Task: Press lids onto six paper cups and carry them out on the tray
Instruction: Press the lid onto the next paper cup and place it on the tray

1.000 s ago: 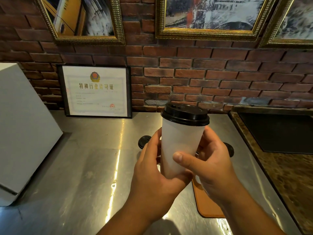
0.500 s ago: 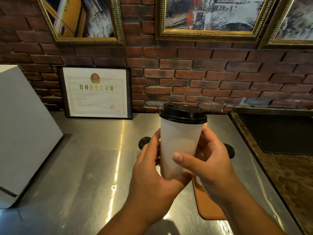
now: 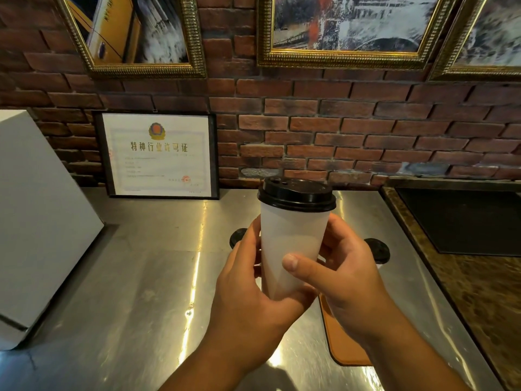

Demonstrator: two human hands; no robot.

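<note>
Brick wall (image 3: 366, 131) runs across the back, hung with three gold-framed pictures (image 3: 346, 24) whose tops are cut off from where I stand. Below it lies a steel counter (image 3: 141, 277), streaked with bright reflections. A framed certificate (image 3: 158, 156) leans against the bricks at the back left, and a big white box (image 3: 42, 221) sits at the left edge. To the right the steel meets a brown stone top (image 3: 479, 306) with a dark panel (image 3: 465, 221) set into it.

The person holds a white cup (image 3: 293, 244) up in front of them, clear of the counter and roughly upright. A black lid (image 3: 297, 194) sits on its rim. The left hand (image 3: 248, 300) wraps around the lower part from the left, palm cradling the base, so the bottom of the cup is hidden. The right hand (image 3: 344, 277) grips from the other side, its thumb (image 3: 298, 263) lying across the front of the cup and the fingers curled round behind.

Under the right wrist, an orange tray (image 3: 341, 342) lies flat on the steel, mostly covered by the arm. Two more black lids show behind the hands, one (image 3: 236, 237) just left of the left hand and one (image 3: 377, 249) just right of the right hand; what they sit on is largely hidden.
</note>
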